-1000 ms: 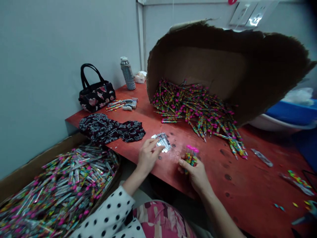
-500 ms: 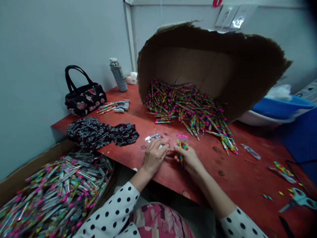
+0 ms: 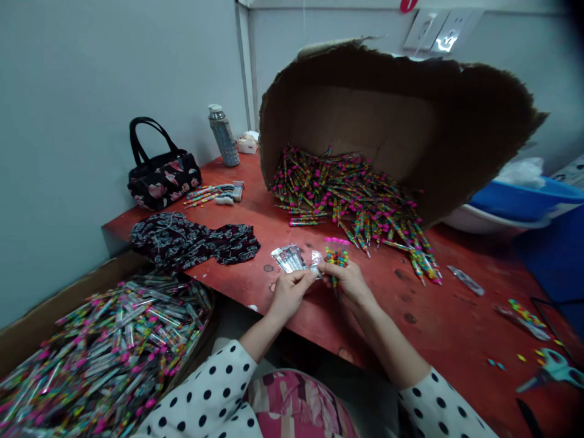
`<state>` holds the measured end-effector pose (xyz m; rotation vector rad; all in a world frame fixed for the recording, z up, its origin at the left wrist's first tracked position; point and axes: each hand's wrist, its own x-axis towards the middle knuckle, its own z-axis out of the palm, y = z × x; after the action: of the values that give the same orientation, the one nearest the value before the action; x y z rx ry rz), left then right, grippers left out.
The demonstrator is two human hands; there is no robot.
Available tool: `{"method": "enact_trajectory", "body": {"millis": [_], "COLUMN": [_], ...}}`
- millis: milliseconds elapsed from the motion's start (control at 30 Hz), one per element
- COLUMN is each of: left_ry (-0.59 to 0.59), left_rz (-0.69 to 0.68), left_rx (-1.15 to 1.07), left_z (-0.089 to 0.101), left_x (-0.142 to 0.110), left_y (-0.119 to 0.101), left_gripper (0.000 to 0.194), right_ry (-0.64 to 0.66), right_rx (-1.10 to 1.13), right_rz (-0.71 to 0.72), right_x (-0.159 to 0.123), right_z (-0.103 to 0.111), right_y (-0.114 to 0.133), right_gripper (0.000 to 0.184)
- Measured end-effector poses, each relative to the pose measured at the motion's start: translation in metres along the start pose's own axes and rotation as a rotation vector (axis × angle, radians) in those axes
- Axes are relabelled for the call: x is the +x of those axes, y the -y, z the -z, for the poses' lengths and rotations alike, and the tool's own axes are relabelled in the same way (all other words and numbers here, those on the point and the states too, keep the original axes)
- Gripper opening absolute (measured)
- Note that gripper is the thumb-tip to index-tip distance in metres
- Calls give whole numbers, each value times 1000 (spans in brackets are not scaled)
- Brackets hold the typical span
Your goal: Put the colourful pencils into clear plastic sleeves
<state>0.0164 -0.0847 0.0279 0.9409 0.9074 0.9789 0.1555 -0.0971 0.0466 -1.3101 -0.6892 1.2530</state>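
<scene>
Two bare hands at a red table (image 3: 438, 340), left hand (image 3: 287, 297) pinching a small shiny packet (image 3: 316, 260) between thumb and fingers, right hand (image 3: 353, 287) wrapped around upright pink-topped tubes (image 3: 336, 255) of colourful beads, just beside the packet, silvery strips (image 3: 289, 258) fanned near the left fingertips, cardboard box (image 3: 360, 115) of similar tubes behind.

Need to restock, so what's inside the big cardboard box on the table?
A heap of pink-capped tubes lies in the box, some spilling onto the table. The top layer hides whatever is underneath.
</scene>
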Motion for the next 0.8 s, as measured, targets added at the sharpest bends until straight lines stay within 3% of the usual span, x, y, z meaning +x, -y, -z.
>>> {"method": "enact_trajectory", "body": {"millis": [133, 233, 333, 567, 733, 800], "left_ry": [-26, 33, 14, 86, -52, 44], "left_rz": [-36, -42, -103, -161, -313, -307], "left_rx": [85, 118, 190, 345, 408, 415], "left_z": [6, 4, 0, 1, 4, 4], "left_x": [5, 5, 5, 4, 2, 1], "left_y": [2, 7, 9, 6, -4, -9], "left_gripper": [42, 32, 23, 21, 31, 22], "right_ry": [-1, 33, 13, 62, 62, 65], "right_rx": [-90, -141, -143, -112, -101, -75], "right_rz": [58, 60, 60, 103, 95, 76], "right_x": [1, 2, 4, 9, 8, 8], "right_z": [3, 3, 3, 9, 9, 7], "right_y": [2, 0, -3, 3, 9, 11], "right_gripper": [23, 23, 24, 27, 27, 27]}}
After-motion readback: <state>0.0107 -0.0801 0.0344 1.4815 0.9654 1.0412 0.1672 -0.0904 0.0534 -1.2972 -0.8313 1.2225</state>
